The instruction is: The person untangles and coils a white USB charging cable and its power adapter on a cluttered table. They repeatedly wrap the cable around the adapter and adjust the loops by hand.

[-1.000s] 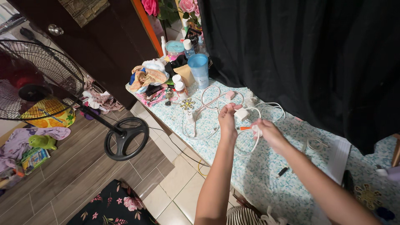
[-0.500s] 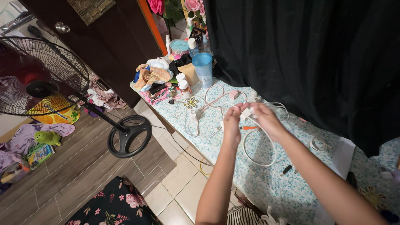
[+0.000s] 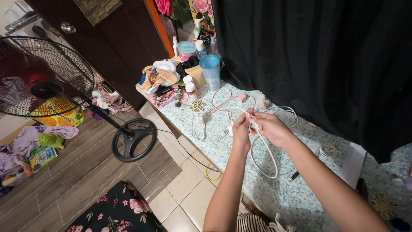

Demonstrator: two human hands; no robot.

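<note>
White cable (image 3: 267,150): head view, held just above the flowered desk (image 3: 279,189), its loop hanging down. Your left hand (image 3: 241,129) and right hand (image 3: 269,126) pinch it near the small plug (image 3: 255,124). Light, limp, likely tangle-prone; grip by the plug.

Evenly lit indoors from overhead, soft shadows under the arms on the table (image 3: 274,189). Black curtain (image 3: 309,51) swallowing detail. Slight blur on the fan (image 3: 43,77), wide-angle stretching toward edges.
</note>
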